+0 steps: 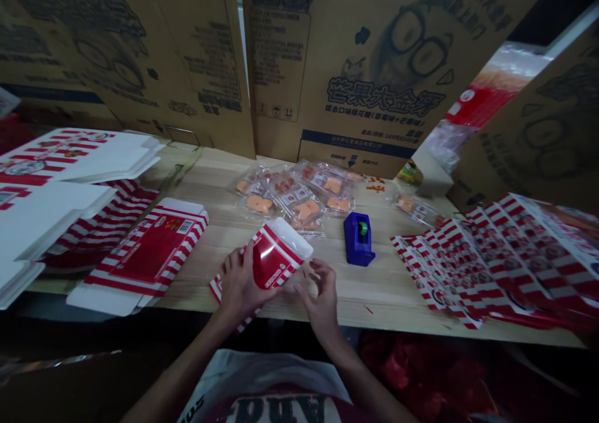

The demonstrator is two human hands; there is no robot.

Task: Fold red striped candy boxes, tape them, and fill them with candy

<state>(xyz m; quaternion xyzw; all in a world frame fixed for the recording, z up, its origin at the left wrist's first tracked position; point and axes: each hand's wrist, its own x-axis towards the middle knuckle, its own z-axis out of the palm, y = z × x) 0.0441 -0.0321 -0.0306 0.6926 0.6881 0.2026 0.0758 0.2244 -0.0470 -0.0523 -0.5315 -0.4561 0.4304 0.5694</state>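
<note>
In front of me on the wooden table, a red and white striped carton [276, 264] lies tilted, its white end flap raised toward the right. My left hand [243, 282] is wrapped over the carton's left part and grips it. Just off the flap end, my right hand [321, 289] is raised with its fingers curled and apart, and nothing shows in it. A blue tape dispenser [359, 239] with a green core stands to the right of the carton. Beyond the carton is a pile of clear packets [297, 195] with orange pieces inside.
Flat striped cartons [154, 242] are stacked at the left, beside white-backed ones [84, 155]. Striped printed sheets [491, 254] spread over the right side. Large brown cardboard boxes [290, 67] wall off the back. One packet [416, 209] lies alone near the right boxes.
</note>
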